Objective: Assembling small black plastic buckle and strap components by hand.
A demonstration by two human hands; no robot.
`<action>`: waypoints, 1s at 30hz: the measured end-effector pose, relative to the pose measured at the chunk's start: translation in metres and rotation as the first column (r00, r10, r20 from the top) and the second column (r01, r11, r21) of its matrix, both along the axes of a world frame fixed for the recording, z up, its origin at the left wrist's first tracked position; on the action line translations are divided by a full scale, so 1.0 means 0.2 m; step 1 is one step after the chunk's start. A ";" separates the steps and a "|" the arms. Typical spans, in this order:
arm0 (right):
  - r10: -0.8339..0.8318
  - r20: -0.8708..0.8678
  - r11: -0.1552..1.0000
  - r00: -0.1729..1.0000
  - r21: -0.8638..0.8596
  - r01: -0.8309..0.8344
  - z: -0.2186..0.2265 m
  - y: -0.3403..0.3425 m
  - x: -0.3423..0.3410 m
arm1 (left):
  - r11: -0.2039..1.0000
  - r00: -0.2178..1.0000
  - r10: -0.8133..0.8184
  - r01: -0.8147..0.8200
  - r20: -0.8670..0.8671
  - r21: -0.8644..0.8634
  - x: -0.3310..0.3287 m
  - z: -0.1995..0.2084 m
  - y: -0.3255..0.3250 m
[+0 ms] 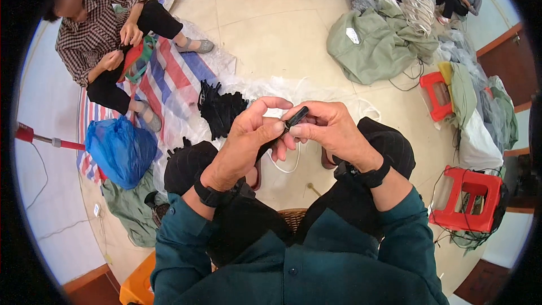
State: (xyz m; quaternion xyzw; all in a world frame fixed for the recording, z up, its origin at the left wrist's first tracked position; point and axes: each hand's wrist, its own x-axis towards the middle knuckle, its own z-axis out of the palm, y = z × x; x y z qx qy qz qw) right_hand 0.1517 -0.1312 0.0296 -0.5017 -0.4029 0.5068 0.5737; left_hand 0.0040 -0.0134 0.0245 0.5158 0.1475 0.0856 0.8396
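- My left hand point(240, 138) and right hand point(336, 130) both pinch a small black piece point(297, 116).
- I seem to be mid-adjustment; the next move calls for steady pressure.

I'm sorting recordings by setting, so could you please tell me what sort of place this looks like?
Probably an informal indoor workroom, since it has a pile of black strips, green fabric heaped on the floor, and a seated co-worker doing handwork.
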 end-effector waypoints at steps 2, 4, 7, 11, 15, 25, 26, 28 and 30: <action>-0.060 0.024 0.998 0.998 0.026 0.059 -0.03 0.00 0.00 | 0.995 0.998 0.058 -0.055 -0.036 0.078 0.00 -0.01 0.00; -0.086 0.070 0.996 0.994 0.008 0.086 -0.01 0.00 0.01 | 0.996 0.998 0.009 -0.004 -0.063 0.086 -0.02 -0.02 0.03; -0.109 0.122 0.994 0.987 -0.019 0.112 -0.01 -0.01 0.02 | 0.996 0.995 -0.033 0.041 -0.099 0.081 -0.04 -0.01 0.03; -0.112 0.142 0.994 0.983 0.004 0.113 -0.01 0.00 0.01 | 0.997 0.997 -0.013 0.018 -0.071 0.073 -0.03 -0.01 0.02; -0.104 0.220 0.995 0.970 0.028 0.100 -0.02 -0.01 0.01 | 0.996 0.997 -0.009 0.016 -0.071 0.092 -0.03 -0.01 0.01; -0.108 0.428 0.994 0.897 0.043 0.100 0.08 -0.02 -0.01 | 0.961 1.000 -0.022 0.020 0.005 0.276 -0.02 -0.01 -0.01; -0.116 0.487 0.993 0.866 0.066 0.096 0.07 -0.02 -0.01 | 0.960 0.999 -0.019 0.027 -0.030 0.280 -0.02 0.01 -0.01; -0.125 0.541 0.992 0.831 0.089 0.091 0.07 -0.02 -0.01 | 0.958 0.998 -0.016 0.034 -0.066 0.284 -0.02 0.01 -0.01; -0.114 0.550 0.993 0.827 0.078 0.085 0.08 -0.02 -0.01 | 0.968 0.998 0.001 0.013 -0.056 0.249 -0.02 0.01 -0.01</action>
